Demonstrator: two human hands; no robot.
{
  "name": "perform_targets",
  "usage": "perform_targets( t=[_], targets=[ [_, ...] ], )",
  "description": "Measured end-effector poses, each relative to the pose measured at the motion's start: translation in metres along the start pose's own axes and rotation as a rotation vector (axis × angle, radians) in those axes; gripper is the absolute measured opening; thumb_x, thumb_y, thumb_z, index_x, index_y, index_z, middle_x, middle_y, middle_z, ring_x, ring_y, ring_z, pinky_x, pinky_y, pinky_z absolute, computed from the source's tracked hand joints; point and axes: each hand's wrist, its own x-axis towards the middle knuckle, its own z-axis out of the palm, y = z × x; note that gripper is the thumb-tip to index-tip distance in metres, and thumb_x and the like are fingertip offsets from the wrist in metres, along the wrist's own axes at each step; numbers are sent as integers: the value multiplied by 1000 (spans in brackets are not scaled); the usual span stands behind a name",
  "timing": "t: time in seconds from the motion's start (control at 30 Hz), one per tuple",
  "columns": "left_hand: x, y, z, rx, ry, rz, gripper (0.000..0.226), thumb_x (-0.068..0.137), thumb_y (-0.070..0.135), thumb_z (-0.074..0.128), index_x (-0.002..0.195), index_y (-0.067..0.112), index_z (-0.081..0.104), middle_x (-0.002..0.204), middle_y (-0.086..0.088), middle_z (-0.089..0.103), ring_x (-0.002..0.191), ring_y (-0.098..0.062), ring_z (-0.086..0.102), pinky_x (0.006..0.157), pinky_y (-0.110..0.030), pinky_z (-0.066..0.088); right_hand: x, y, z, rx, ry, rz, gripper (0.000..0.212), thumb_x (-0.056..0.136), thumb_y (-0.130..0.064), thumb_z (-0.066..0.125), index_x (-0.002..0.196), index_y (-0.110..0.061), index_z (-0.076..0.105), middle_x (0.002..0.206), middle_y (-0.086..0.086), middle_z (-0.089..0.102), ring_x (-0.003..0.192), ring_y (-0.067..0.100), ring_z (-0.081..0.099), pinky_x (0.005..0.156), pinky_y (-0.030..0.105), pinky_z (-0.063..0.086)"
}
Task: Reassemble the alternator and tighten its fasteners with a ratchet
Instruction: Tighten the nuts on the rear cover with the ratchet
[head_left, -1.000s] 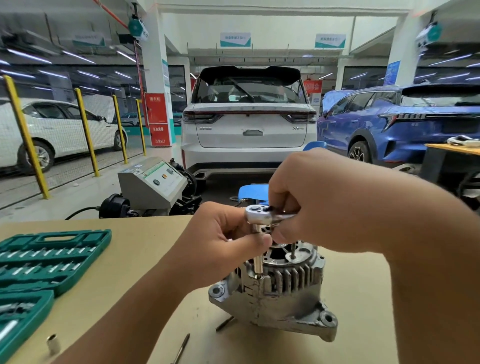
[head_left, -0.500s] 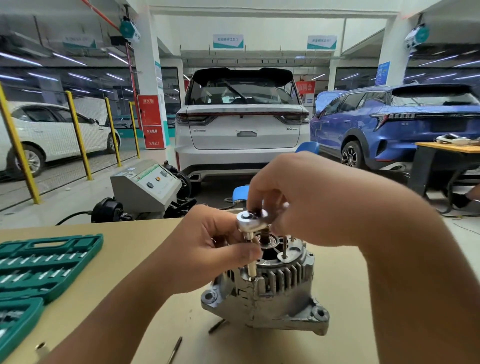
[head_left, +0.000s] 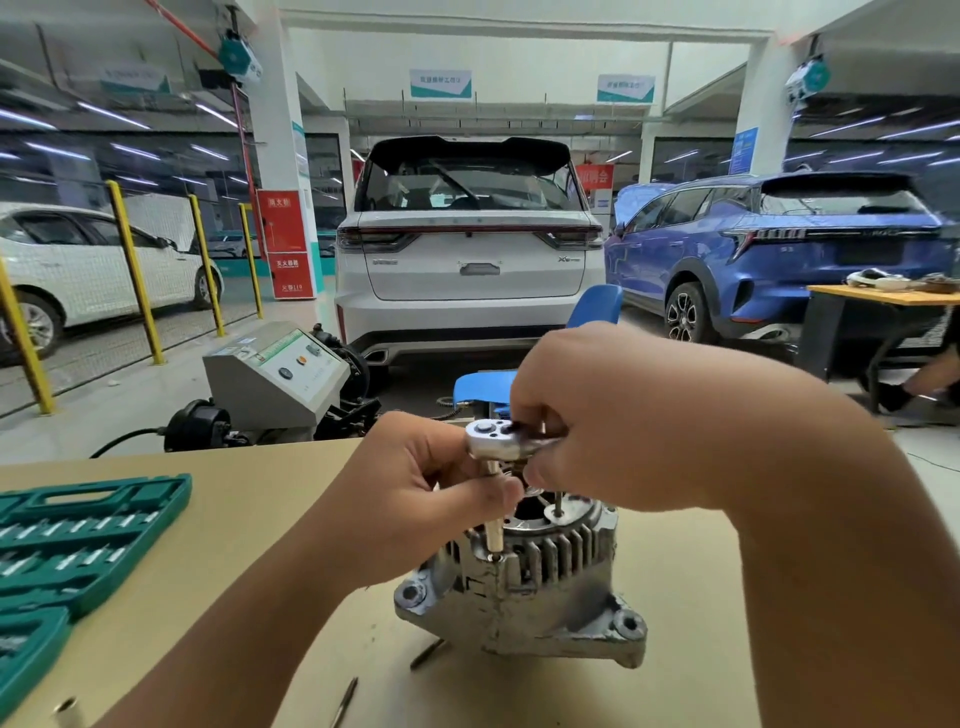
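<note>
A silver alternator (head_left: 524, 597) stands on the tan table (head_left: 234, 545) in the middle of the view. A chrome ratchet (head_left: 493, 439) sits above it, its extension and socket (head_left: 492, 535) running straight down onto a fastener at the housing's left top edge. My left hand (head_left: 410, 499) pinches the extension just under the ratchet head. My right hand (head_left: 608, 415) grips the ratchet handle, which is hidden under its fingers. A bare stud (head_left: 558, 501) sticks up from the alternator's top.
An open green socket case (head_left: 78, 540) lies at the left of the table. A loose socket (head_left: 67, 712) and thin metal pins (head_left: 344, 701) lie near the front edge. Behind the table stand a grey machine (head_left: 275, 374), a blue chair (head_left: 597, 304) and parked cars.
The camera has tilted and shifted a little, so the alternator sits slightly lower left. Both hands keep their hold on the ratchet; the ratchet head has swung a little.
</note>
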Motion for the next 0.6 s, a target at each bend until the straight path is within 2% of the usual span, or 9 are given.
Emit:
perform_targets(
  t=[0.1, 0.17, 0.27, 0.33, 0.37, 0.4, 0.47, 0.5, 0.6],
  targets=[
    [0, 4, -1, 21, -79, 21, 10, 89, 29, 75, 83, 22, 78, 66, 12, 64, 60, -3, 53, 61, -18, 42, -5, 1, -5, 44, -40, -14, 13, 89, -25, 72, 89, -31, 61, 83, -12, 56, 69, 4, 53, 52, 21, 37],
    [-1, 6, -4, -4, -96, 16, 11, 87, 28, 75, 80, 19, 76, 65, 9, 63, 59, -3, 53, 60, -16, 42, -2, 1, -5, 72, -4, -22, 22, 90, -19, 71, 95, -40, 69, 88, -15, 59, 76, 4, 55, 57, 19, 43],
    [-2, 6, 3, -22, 32, -16, 27, 83, 36, 75, 73, 11, 72, 56, -3, 50, 52, -14, 40, 53, -26, 33, 3, -2, -1, 9, 50, -2, 18, 91, -15, 66, 97, -31, 74, 88, -9, 64, 74, 13, 61, 58, 24, 50],
    [-1, 7, 11, 2, 75, 13, 30, 84, 42, 75, 77, 13, 76, 56, -12, 50, 51, -25, 37, 51, -33, 30, 0, -1, -1, -18, 16, -1, 6, 91, -22, 68, 96, -25, 70, 81, -7, 63, 61, 9, 57, 48, 20, 45],
    [-1, 8, 13, 22, 59, 32, 26, 86, 43, 75, 79, 19, 78, 57, -9, 54, 52, -28, 40, 51, -36, 32, -3, 0, -1, 0, 2, 3, 6, 89, -26, 71, 92, -27, 66, 77, -9, 59, 58, 5, 53, 45, 18, 41],
    [-1, 9, 12, 45, 34, 46, 18, 87, 42, 74, 79, 27, 78, 58, 0, 57, 53, -23, 44, 51, -34, 34, -5, 1, -3, 30, -8, 8, 14, 88, -27, 74, 89, -32, 62, 75, -11, 57, 59, 3, 51, 47, 19, 39],
    [-2, 11, 7, 52, -24, 53, 15, 89, 34, 75, 74, 36, 74, 60, 18, 57, 55, -6, 46, 55, -19, 37, -3, 3, -4, 94, 4, 1, 22, 87, -19, 74, 89, -39, 64, 74, -14, 58, 65, 2, 53, 53, 21, 41],
    [-2, 11, 4, 41, -35, 34, 16, 88, 31, 76, 73, 33, 74, 60, 19, 57, 55, -2, 47, 57, -16, 38, -1, 3, -2, 100, 24, 2, 25, 88, -14, 72, 92, -38, 67, 77, -14, 60, 69, 3, 55, 57, 22, 46],
    [-1, 7, 2, 30, 12, -14, 16, 86, 29, 77, 73, 21, 75, 58, 12, 56, 55, -7, 49, 58, -24, 41, 6, 0, 5, 32, 71, 5, 16, 90, -13, 66, 91, -28, 72, 77, -10, 59, 70, 10, 58, 57, 25, 51]
  ],
)
